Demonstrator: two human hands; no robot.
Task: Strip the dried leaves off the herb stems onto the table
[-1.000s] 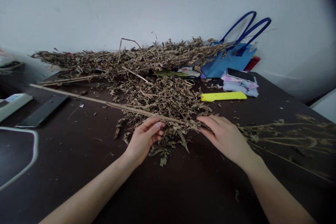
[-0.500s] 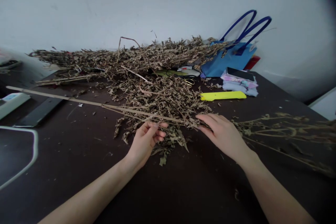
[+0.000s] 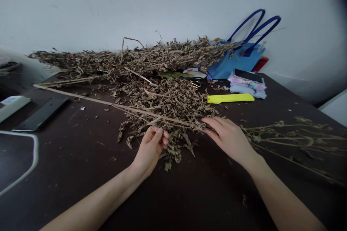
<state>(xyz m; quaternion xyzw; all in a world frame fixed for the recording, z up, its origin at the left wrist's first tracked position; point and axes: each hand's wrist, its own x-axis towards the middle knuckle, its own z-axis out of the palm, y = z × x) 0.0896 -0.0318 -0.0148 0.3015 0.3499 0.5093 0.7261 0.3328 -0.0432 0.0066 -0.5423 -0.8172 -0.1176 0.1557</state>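
My right hand [image 3: 230, 137] is closed round a dried plant stalk [image 3: 146, 111], fingertips at the right side of the leaf heap. The long pale stalk slants from there to the far left, over the heap. Thin leafy branches [image 3: 287, 139] stick out to the right behind this hand. My left hand [image 3: 153, 146] is at the heap's near edge, thumb and fingers pinched together; whatever they hold is too small to make out. Crumpled brown leaves [image 3: 173, 97] are piled in front of both hands, with greener leaves [image 3: 176, 148] hanging between them.
A large bundle of dried plants [image 3: 135, 57] lies along the wall. At the back right are a blue bag [image 3: 235, 59], a phone [image 3: 248, 76] on folded cloth, scissors [image 3: 195, 84] and a yellow strip [image 3: 230, 98]. A dark flat object [image 3: 42, 113] and white cable [image 3: 35, 151] lie left.
The long stalk's far left end has swung to the right and slightly away. My left hand has shifted slightly left and its fingers have curled in more. My right hand has stayed in place.
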